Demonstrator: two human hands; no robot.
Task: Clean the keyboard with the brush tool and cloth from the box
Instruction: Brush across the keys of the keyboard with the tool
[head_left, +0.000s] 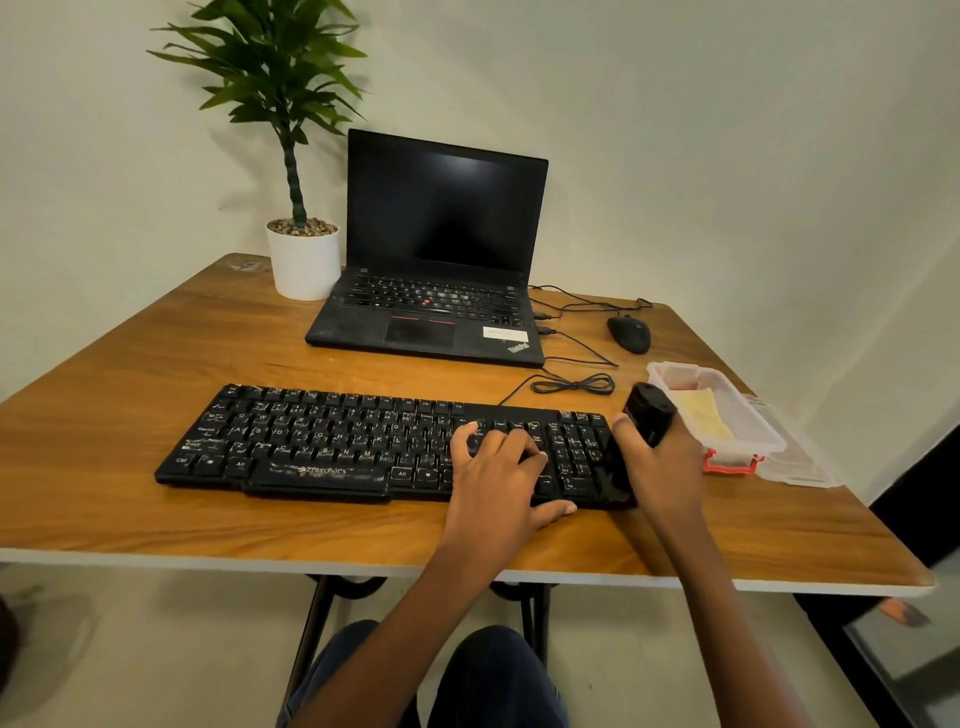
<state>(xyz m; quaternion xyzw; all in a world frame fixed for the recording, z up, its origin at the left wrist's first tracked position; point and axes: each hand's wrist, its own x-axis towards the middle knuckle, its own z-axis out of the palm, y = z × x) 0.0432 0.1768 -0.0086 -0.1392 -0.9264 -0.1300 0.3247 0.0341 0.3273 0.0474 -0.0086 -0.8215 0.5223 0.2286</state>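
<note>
black keyboard (322, 441) lies across the brown wood worktop (130, 364). the left hand (498, 467) lies flat on its right keys, fingers spread apart. the right hand (660, 467) is wrapped tight around the black brush tool (648, 413), at the right end of the keyboard. the clear box (745, 448) sits open just to the right, with the yellow cloth (701, 415) inside. a laptop (441, 249) and a mouse (629, 334) sit behind.
</note>
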